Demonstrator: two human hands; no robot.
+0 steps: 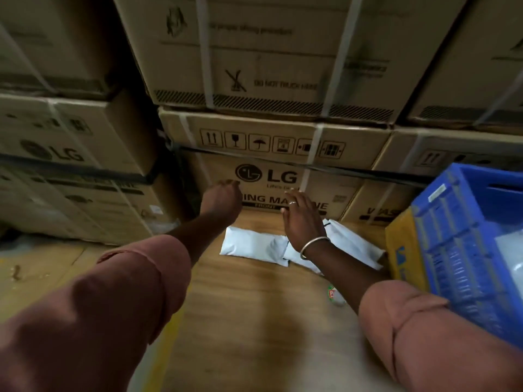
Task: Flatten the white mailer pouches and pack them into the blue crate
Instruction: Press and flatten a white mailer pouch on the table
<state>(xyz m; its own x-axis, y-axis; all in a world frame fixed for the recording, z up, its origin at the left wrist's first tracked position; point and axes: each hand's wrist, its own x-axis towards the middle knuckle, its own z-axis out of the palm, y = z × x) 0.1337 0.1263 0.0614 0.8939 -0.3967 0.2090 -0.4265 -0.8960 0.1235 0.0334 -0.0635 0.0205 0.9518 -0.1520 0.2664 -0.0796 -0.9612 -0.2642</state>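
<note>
White mailer pouches (249, 244) seem light, soft, slippery; pinch an edge; right hand (302, 219) splayed, empty; left hand (223, 196), cannot tell.

the blue crate (452, 250) runs off the right edge.

Left hand (223, 195) is stretched way out front, balled into a loose fist. Right hand (302, 219), just beside it, is flat with fingers (294, 197) straight, palm down.

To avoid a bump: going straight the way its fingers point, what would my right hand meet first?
Probably the front of the LG carton; the right hand looks close to it, though depth is unclear.
</note>
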